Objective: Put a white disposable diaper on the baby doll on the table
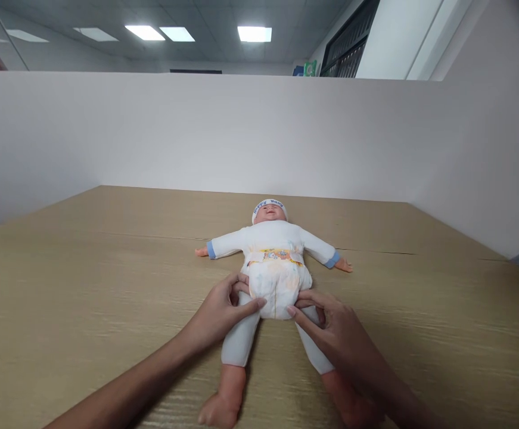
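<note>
A baby doll (pixel 270 237) in a white suit and white cap lies on its back on the wooden table (pixel 84 268), arms spread, feet toward me. It wears a white diaper (pixel 277 285) with a coloured waistband. My left hand (pixel 223 310) pinches the diaper's edge at the doll's hip and thigh on the left side. On the other side my right hand (pixel 331 330) does the same, its fingers curled against the diaper's edge by the thigh. Both forearms cross the doll's legs.
White partition walls (pixel 241 131) enclose the table at the back and on both sides. Ceiling lights show above the partition.
</note>
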Tool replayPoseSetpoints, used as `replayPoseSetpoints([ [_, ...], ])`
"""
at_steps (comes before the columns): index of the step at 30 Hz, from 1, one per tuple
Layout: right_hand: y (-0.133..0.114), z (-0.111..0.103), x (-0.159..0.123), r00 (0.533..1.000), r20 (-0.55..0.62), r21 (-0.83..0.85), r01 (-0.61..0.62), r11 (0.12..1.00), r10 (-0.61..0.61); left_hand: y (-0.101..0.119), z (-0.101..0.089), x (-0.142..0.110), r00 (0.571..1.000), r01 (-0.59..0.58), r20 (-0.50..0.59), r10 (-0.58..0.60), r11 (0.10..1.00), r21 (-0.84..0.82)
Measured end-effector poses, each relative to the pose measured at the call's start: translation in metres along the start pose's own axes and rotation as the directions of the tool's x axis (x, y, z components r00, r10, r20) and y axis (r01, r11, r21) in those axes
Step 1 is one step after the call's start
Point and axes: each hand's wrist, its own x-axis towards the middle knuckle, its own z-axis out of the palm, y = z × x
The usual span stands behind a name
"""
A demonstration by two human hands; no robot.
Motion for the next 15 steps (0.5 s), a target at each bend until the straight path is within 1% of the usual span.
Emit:
replayPoseSetpoints([
  [2,0.000,0.006,0.000,1.000,0.007,0.037,0.021,0.999,-0.022,0.006,-0.002,0.000,0.998,-0.016,0.063,0.012,0.998,0.063],
  [4,0.002,0.012,0.000,1.000,-0.011,0.078,0.016,0.997,-0.016,0.011,-0.003,0.001,0.992,-0.022,0.122,0.013,0.997,0.067],
  [7,0.006,0.017,0.001,0.998,-0.022,0.198,-0.055,0.979,0.060,0.012,-0.002,0.003,0.988,0.017,0.155,-0.006,0.997,-0.071],
  [9,0.008,0.017,0.003,0.995,0.008,0.254,-0.101,0.962,0.102,0.009,-0.001,0.005,0.988,0.059,0.151,-0.035,0.985,-0.161],
  [11,0.009,0.015,0.004,0.993,0.021,0.240,-0.121,0.963,0.120,0.005,0.000,0.007,0.990,0.073,0.131,-0.048,0.978,-0.196],
  [13,0.009,0.014,0.005,0.994,-0.021,0.175,-0.098,0.980,0.103,0.001,0.001,0.008,0.996,0.051,0.087,-0.036,0.983,-0.174],
  [15,0.008,0.013,0.004,0.994,-0.098,0.095,-0.043,0.995,0.052,-0.001,0.001,0.008,0.999,0.021,0.040,-0.016,0.993,-0.114],
])
